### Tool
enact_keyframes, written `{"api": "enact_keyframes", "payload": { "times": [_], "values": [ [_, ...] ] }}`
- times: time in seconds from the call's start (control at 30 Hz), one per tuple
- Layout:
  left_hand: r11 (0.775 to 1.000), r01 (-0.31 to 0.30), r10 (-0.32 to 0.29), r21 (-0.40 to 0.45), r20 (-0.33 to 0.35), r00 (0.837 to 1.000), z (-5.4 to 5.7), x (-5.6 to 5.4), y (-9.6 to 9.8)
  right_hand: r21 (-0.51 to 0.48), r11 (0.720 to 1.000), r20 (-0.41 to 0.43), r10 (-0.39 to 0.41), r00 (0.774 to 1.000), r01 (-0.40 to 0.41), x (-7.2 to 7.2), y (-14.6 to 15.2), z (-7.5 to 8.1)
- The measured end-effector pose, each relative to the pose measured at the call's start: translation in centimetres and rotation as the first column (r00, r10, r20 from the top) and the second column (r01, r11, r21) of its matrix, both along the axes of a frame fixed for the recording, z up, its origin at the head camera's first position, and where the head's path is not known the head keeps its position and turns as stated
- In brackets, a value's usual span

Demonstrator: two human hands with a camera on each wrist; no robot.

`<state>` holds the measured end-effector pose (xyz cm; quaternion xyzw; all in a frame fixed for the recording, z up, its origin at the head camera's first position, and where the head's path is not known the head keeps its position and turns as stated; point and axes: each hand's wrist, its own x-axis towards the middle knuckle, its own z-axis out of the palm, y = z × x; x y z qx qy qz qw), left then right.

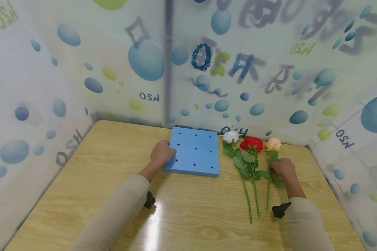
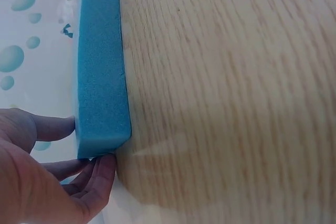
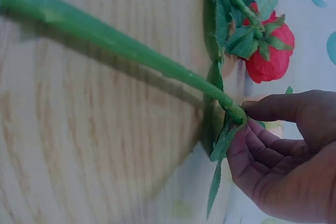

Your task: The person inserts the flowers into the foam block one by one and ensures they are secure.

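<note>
Wood-topped table (image 1: pixel 201 216), pale walls (image 1: pixel 113 101) behind and to both sides, printed with blue and green drops and lettering. Blue board (image 1: pixel 190 155) lies flat toward the far side, about mid-table, its far side close to the table's far edge; nine small dark holes in rows of three. Left hand (image 1: pixel 163 153) grips the board at its left edge: thumb on the upper face, other fingers curled at the edge and underside. To the right of the board, three roses, blooms far, stems running to the near side. Order from left: white rose (image 1: pixel 230 136), nearest the board; red rose (image 1: pixel 251 143); peach rose (image 1: pixel 273 144). White and red lie close, their leaves overlapping. Right hand (image 1: pixel 284 168) pinches the peach rose by its stem, thumb against fingers, among the leaves below the bloom; lower stem runs free of the fingers toward the near side. Wrist view shows the stem's shadow along the wood; cannot tell whether the whole stem is off the table. Red bloom sits just beyond that hand, to its left. Both forearms reach in from the near side in beige sleeves (image 1: pixel 113 212), a black fitting (image 1: pixel 149 200) at each wrist. Bright glare (image 1: pixel 152 223) on the wood, near side, right of the left forearm.
</note>
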<state>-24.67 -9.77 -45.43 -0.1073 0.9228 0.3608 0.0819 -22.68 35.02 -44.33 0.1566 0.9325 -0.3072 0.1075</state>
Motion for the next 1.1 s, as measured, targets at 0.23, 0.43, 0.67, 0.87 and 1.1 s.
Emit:
{"api": "enact_keyframes", "payload": {
  "times": [0.23,0.43,0.67,0.87,1.1],
  "values": [
    [1.0,-0.011,0.011,0.001,0.01,1.0,-0.2,-0.1,0.0,-0.029,1.0,-0.014,-0.011,1.0,0.011,0.3,0.2,1.2],
    [0.999,-0.027,0.027,0.03,0.025,0.999,-0.1,-0.1,0.2,0.061,0.998,-0.052,0.004,0.999,-0.001,0.5,0.1,2.4],
    [0.998,-0.048,0.047,0.042,0.033,0.998,0.2,-0.1,0.1,0.014,0.998,-0.12,-0.052,0.991,0.054,0.4,-0.5,3.2],
    [0.996,-0.049,0.047,0.075,0.033,0.998,0.0,-0.3,0.0,-0.01,0.998,-0.171,-0.069,0.983,0.069,0.2,-0.7,3.7],
    [0.992,-0.057,0.052,0.116,0.04,0.998,0.1,-0.3,-0.1,-0.059,0.996,-0.22,-0.074,0.973,0.062,0.2,-1.4,4.7]
  ]
}}
